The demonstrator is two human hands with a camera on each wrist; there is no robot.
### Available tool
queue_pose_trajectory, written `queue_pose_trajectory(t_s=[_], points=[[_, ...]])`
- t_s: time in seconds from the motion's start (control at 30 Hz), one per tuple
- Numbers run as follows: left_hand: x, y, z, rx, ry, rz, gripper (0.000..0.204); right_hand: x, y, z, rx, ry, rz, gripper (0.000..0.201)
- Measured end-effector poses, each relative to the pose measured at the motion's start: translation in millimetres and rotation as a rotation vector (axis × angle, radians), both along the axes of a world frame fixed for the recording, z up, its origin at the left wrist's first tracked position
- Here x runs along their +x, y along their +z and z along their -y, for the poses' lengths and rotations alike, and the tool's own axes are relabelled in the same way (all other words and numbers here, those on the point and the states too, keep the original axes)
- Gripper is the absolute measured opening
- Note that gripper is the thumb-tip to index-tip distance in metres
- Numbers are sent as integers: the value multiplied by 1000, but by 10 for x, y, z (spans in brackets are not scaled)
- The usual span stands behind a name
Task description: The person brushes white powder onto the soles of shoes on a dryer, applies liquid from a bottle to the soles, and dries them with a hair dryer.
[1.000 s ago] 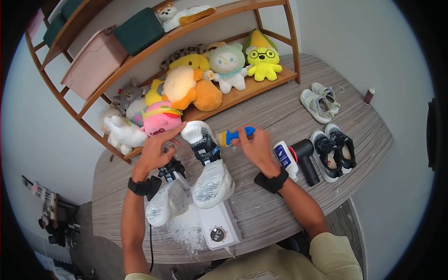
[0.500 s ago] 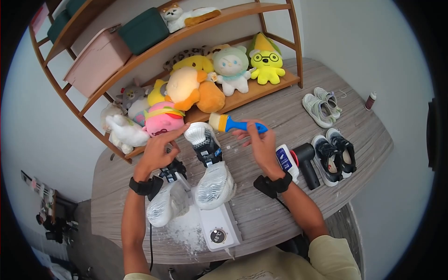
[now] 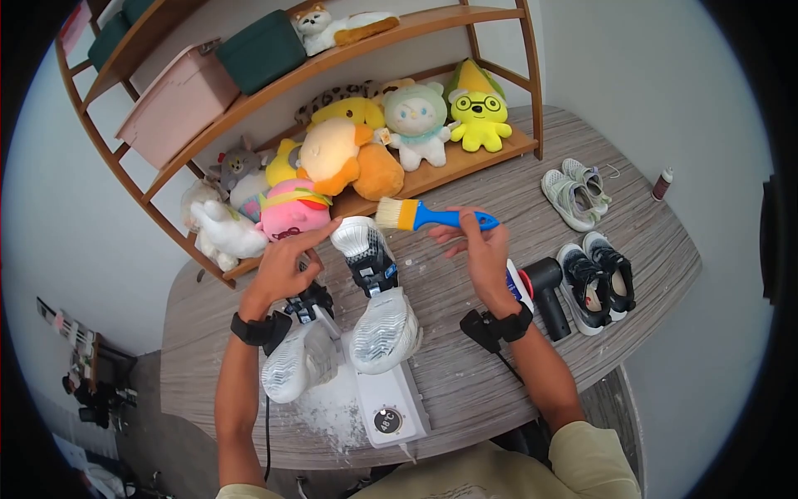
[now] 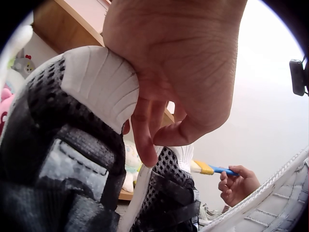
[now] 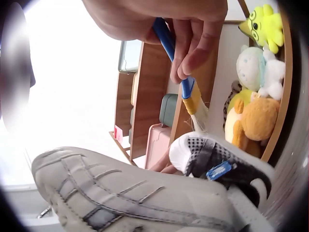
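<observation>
In the head view my right hand [image 3: 484,249] holds a paintbrush [image 3: 432,216] by its blue handle, with the pale bristles pointing left. The bristles are just above the white toe of a black mesh sneaker [image 3: 371,264]. My left hand [image 3: 287,270] reaches its extended index finger to that toe. Below it, the other black sneaker [image 4: 53,145] shows large in the left wrist view. Two white shoes [image 3: 382,333], soles toward me, stand with them on a white machine [image 3: 395,391] whose dial reads 48°C.
White powder [image 3: 337,420] is scattered beside the machine. To the right are a blue-labelled white bottle [image 3: 517,283], a black dryer-shaped tool [image 3: 544,287], dark sneakers [image 3: 582,279], pale sneakers [image 3: 569,200] and a small bottle [image 3: 662,185]. Behind stands a wooden shelf [image 3: 449,175] with plush toys [image 3: 328,158].
My right hand has moved right and up with the brush, drawing the bristles from beside the black sneaker to above its toe. The left hand keeps its place at the toe.
</observation>
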State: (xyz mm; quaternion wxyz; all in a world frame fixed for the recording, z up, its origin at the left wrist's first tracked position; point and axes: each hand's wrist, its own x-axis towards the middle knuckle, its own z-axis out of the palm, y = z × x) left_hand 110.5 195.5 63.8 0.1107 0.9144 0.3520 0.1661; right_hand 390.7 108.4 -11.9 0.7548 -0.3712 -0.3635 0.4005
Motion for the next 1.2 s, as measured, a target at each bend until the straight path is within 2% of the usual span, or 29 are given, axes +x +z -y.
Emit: queue_pose_trajectory(t_s=[0.1, 0.2, 0.4, 0.5, 0.6, 0.7, 0.8, 0.9, 1.0, 1.1, 1.2], points=[[5, -2, 3, 4, -4, 6, 76, 31, -59, -14, -60, -126, 259, 25], [7, -1, 2, -4, -5, 14, 77, 17, -189, -91, -211, 58, 366, 27], [8, 8, -2, 3, -7, 12, 77, 46, 21, 30, 18, 57, -18, 29], [5, -4, 1, 2, -1, 4, 77, 47, 45, 47, 59, -13, 32, 29], [9, 9, 1, -7, 7, -1, 78, 18, 75, 55, 51, 60, -40, 29], [5, 7, 4, -13, 11, 0, 78, 16, 14, 12, -93, 38, 111, 30], [1, 3, -4, -15, 13, -2, 78, 27, -45, -15, -119, -14, 158, 30], [5, -1, -1, -9, 17, -3, 78, 9, 79, 58, 21, 15, -25, 29], [3, -4, -1, -7, 12, 4, 77, -5, 117, 80, 10, 75, -114, 29], [5, -4, 1, -16, 10, 11, 77, 39, -54, -47, -138, 36, 88, 29], [7, 5, -1, -14, 8, 8, 77, 31, -61, -35, -145, -19, 102, 29]])
